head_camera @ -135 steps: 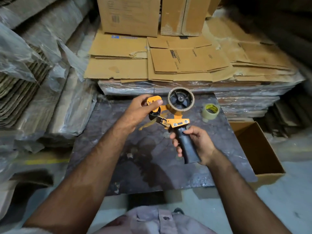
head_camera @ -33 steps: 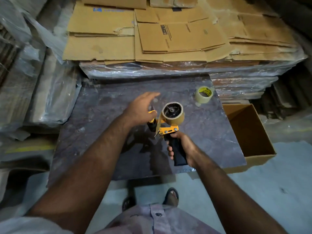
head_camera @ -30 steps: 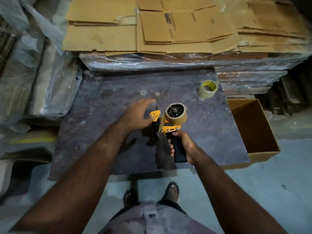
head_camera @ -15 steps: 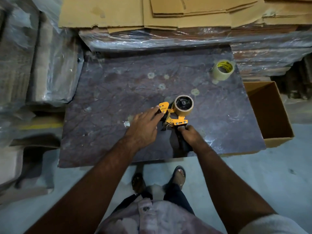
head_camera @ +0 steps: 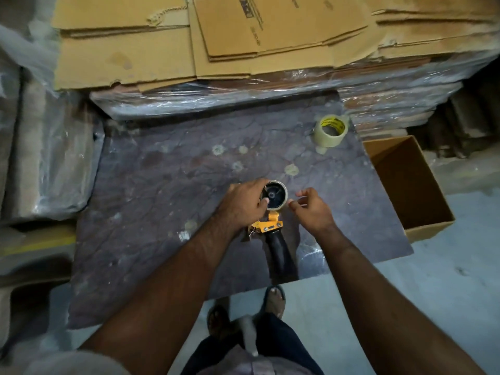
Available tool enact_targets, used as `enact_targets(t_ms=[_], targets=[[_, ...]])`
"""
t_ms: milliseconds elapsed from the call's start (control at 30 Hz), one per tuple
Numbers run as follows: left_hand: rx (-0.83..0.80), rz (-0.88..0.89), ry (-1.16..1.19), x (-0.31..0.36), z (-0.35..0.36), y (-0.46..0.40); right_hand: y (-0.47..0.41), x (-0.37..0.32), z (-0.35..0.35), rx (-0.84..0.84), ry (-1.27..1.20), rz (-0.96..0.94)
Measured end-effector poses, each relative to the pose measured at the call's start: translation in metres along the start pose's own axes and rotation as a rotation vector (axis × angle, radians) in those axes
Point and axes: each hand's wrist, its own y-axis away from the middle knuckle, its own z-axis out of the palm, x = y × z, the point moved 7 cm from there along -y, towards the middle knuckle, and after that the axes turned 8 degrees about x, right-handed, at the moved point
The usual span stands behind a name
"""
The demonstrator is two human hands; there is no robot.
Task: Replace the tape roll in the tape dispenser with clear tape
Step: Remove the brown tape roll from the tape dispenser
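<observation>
The orange tape dispenser (head_camera: pixel 267 226) lies flat on the dark slab table (head_camera: pixel 167 190), its black handle (head_camera: pixel 280 255) pointing toward me. A nearly spent brown roll (head_camera: pixel 280 197) sits on its hub. My left hand (head_camera: pixel 243 204) grips the left side of that roll and the dispenser head, thumb on the hub. My right hand (head_camera: pixel 311 209) hovers just right of the roll, fingers curled and apart, holding nothing. A roll of clear tape (head_camera: pixel 330 130) with a yellow inner label rests at the table's far right corner.
An open cardboard box (head_camera: pixel 405 185) stands on the floor right of the table. Stacks of flattened cartons (head_camera: pixel 216 44) wrapped in plastic rise behind the table. Plastic-wrapped bundles (head_camera: pixel 46 158) lie to the left. My feet show below the table's near edge.
The dispenser went from held in the air to lying on the table. My right hand let go of the handle and moved beside the roll. My left hand shifted onto the roll.
</observation>
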Motion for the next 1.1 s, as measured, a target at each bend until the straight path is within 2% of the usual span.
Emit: enact_targets(t_ms=[200, 400, 567, 800, 1000, 1100], targets=[[-0.091, -0.211, -0.086, -0.039, 0.04, -0.042, -0.042, 0.015, 0.035, -0.146, -0.061, 0.189], [-0.171, -0.353, -0.135, -0.055, 0.068, -0.046, -0.054, 0.014, 0.049, -0.225, 0.065, 0.194], [-0.158, -0.454, -0.138, -0.056, 0.078, -0.05, -0.049, 0.012, 0.044, -0.178, 0.171, 0.178], [-0.192, -0.515, -0.063, -0.056, 0.084, -0.058, -0.048, 0.024, 0.038, -0.135, 0.129, 0.272], [-0.074, -0.56, -0.022, -0.054, 0.083, -0.06, -0.048, 0.017, 0.03, -0.083, 0.176, 0.276], [-0.039, -0.56, -0.078, -0.049, 0.079, -0.061, -0.046, 0.007, 0.028, -0.077, 0.247, 0.257]])
